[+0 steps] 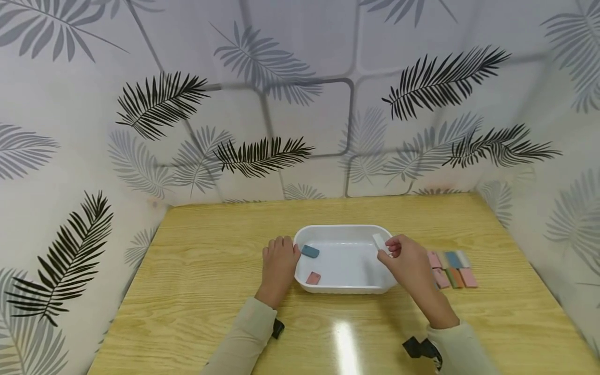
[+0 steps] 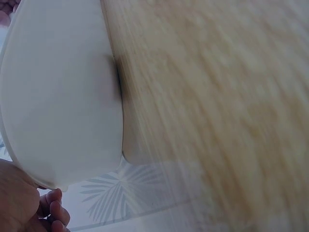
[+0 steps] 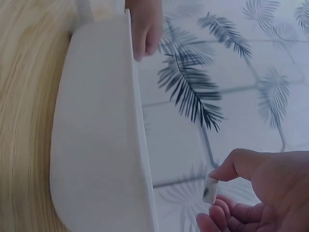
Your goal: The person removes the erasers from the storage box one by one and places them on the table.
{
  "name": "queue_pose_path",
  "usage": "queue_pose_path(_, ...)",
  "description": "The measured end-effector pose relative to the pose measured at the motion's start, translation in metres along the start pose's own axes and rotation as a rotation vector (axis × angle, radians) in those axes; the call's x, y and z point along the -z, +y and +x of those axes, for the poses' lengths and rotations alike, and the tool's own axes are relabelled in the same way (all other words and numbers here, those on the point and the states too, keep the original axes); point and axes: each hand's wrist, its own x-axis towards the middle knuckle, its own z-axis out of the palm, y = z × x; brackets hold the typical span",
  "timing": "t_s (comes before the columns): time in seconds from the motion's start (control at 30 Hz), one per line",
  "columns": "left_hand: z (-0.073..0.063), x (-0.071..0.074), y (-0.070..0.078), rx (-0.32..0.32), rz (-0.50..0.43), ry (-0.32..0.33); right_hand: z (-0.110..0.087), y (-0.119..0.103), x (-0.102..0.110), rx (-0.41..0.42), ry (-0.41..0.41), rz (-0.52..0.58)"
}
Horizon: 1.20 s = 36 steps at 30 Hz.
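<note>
A white plastic tub [image 1: 344, 265] with rounded corners sits on the wooden table. My left hand [image 1: 280, 265] grips its left rim, fingers bent at the edge, as the left wrist view [image 2: 24, 203] also shows. Over the tub's right end, my right hand [image 1: 409, 263] pinches a small white block [image 1: 380, 242] between thumb and fingers. In the right wrist view the white block [image 3: 210, 189] has a dark mark on its side and is held above rim level. Inside the tub lie a blue block [image 1: 310, 251] toward the back left and a pink block [image 1: 313, 278] near the front left.
Right of the tub, partly behind my right hand, several flat coloured blocks [image 1: 453, 277] lie in two rows on the wooden table [image 1: 211, 245]. Leaf-patterned curtains [image 1: 300, 120] enclose the table's back and sides. Light glares on the tabletop near the front.
</note>
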Motion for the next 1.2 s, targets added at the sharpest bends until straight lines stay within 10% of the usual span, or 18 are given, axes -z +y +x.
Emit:
queue_pose_path(0.33,-0.001,0.000,-0.001,-0.019,0.023,0.031,-0.011,0.042,0.030,-0.135,0.057,0.035)
queue_pose_path(0.67,0.000,0.000,-0.002,-0.006,0.009,0.008,-0.034,0.088,0.015,-0.179,0.064,-0.050)
queue_pose_path(1.2,0.000,-0.001,-0.001,0.002,-0.009,0.003,-0.037,0.100,-0.004,-0.101,0.007,-0.143)
